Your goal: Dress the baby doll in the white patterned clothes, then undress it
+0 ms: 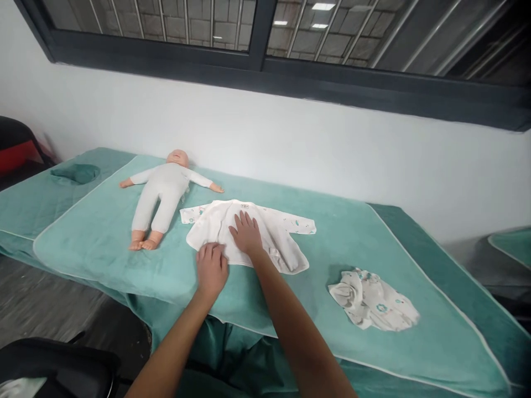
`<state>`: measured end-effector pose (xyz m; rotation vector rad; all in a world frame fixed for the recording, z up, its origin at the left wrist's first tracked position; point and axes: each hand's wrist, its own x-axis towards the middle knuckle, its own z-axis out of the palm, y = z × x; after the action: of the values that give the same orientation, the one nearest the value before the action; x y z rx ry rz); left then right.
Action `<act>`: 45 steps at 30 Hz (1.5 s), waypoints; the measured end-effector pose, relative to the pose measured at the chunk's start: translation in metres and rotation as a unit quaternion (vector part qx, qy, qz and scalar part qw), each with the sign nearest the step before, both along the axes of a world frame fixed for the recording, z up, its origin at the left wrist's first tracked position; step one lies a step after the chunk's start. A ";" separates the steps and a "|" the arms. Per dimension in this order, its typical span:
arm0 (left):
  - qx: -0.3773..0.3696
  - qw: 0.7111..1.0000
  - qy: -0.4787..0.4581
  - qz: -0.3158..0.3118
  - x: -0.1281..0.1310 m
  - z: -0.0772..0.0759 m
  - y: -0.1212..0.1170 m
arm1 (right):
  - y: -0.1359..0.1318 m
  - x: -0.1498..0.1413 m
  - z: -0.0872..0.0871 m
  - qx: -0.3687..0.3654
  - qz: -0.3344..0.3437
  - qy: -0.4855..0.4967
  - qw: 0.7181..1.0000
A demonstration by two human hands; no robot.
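Two hands: both on the white shirt, bare, palms down, reaching in from the near edge.
Right hand: on the upper middle of the shirt, just below the neckline; fingers extended and a little apart, laid on the cloth, nothing pinched.
Left hand: at the near hem, left of the right hand; fingers close together and bent over the edge. Can't tell if it pinches the hem, fingertips and thumb don't show well enough.
Shirt position: mid-bed, spread out, neckline toward the wall, sleeves out to both sides. Sleeves printed, body plain. Folds run down the right part.
Neck tag: small dark marks, centre of neckline.
Doll: left of the shirt, on its back, white suit, arms out, head toward the wall, bare feet toward the near edge. Its hand is near the shirt's left sleeve, apart from it.
Printed bundle: crumpled white cloth, green motifs, right of the shirt and well apart.
Bed cover: teal, pale piping, under all of the above.
Dark teal cloth: rumpled, far left end.
Black chair: lower left, partly in view.
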<state>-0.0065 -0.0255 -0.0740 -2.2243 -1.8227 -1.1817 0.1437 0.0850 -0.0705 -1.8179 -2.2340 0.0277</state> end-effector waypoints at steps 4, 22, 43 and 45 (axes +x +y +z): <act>0.001 0.999 0.009 0.043 -0.022 0.009 0.009 | 0.001 0.001 0.001 -0.014 -0.002 0.000 1.000; -0.019 0.991 0.067 0.111 -0.066 -0.004 0.004 | 0.021 -0.012 0.013 0.001 0.049 0.183 0.982; 0.035 0.999 0.020 -0.010 -0.064 -0.001 0.001 | 0.051 -0.046 0.005 0.028 0.166 0.064 0.984; 0.026 1.000 0.008 0.003 -0.063 -0.003 0.002 | 0.048 -0.048 0.005 0.024 0.184 0.038 0.982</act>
<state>-0.0692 -0.0238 -0.0769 -2.1927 -1.7714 -1.1908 0.0960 0.1329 -0.0655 -1.3325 -2.4585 0.1103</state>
